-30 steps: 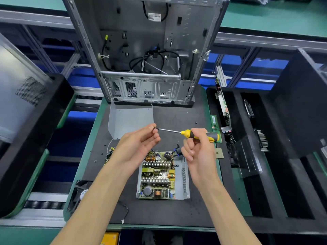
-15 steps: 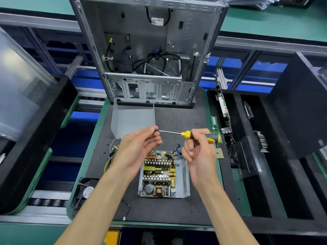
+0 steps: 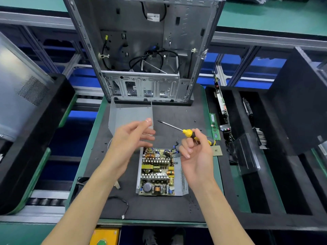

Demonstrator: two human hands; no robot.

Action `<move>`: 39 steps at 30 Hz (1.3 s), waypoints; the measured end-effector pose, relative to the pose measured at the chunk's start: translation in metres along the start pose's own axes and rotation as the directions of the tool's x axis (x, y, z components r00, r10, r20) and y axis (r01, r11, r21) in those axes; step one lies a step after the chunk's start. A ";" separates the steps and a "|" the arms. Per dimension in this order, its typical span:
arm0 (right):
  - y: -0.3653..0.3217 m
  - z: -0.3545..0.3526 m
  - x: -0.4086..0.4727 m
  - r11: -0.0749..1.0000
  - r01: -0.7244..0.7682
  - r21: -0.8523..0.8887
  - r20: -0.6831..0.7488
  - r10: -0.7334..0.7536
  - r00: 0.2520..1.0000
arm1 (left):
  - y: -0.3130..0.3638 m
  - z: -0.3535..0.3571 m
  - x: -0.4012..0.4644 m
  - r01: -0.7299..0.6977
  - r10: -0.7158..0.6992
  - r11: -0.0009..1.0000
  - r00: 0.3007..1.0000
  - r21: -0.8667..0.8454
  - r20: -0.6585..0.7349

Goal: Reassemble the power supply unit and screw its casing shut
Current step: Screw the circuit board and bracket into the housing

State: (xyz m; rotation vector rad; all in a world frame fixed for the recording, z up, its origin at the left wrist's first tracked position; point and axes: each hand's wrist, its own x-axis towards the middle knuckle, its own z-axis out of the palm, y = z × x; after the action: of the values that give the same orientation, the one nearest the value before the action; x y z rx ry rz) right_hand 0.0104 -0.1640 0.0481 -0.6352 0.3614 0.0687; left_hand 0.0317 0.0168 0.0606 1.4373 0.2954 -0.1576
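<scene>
The opened power supply unit [image 3: 160, 172] lies on the black mat in front of me, its circuit board with coils and capacitors exposed in the metal base. Its bent grey metal cover [image 3: 131, 114] rests further back, partly behind my left hand. My right hand [image 3: 196, 154] grips a yellow-and-black screwdriver [image 3: 190, 133] above the unit's far right corner, shaft pointing up-left. My left hand [image 3: 131, 138] hovers above the unit's far left corner with fingers spread, holding nothing and apart from the screwdriver tip.
An empty computer case [image 3: 145, 50] stands upright at the back of the mat [image 3: 177, 207]. A RAM stick [image 3: 214, 126] and a CPU chip [image 3: 217, 150] lie at the right edge. Black foam trays [image 3: 276, 156] with parts flank the right; a fan [image 3: 81, 184] and cable lie left.
My left hand has let go of the screwdriver tip and opened, drawing left. The right hand has tilted the screwdriver so its shaft points up-left. The camera has moved slightly.
</scene>
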 end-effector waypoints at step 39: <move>0.004 -0.028 0.034 0.990 -0.064 -0.127 -0.066 0.056 0.996 | 0.010 -0.028 0.079 -0.187 -0.326 0.261 0.906 0.947 0.269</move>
State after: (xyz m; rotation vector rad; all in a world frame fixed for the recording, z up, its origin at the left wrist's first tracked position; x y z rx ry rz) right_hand 0.0327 -0.1789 0.0137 -0.7560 0.4388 0.1306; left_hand 0.1074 0.0514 0.0442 2.6035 -0.1895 -0.8664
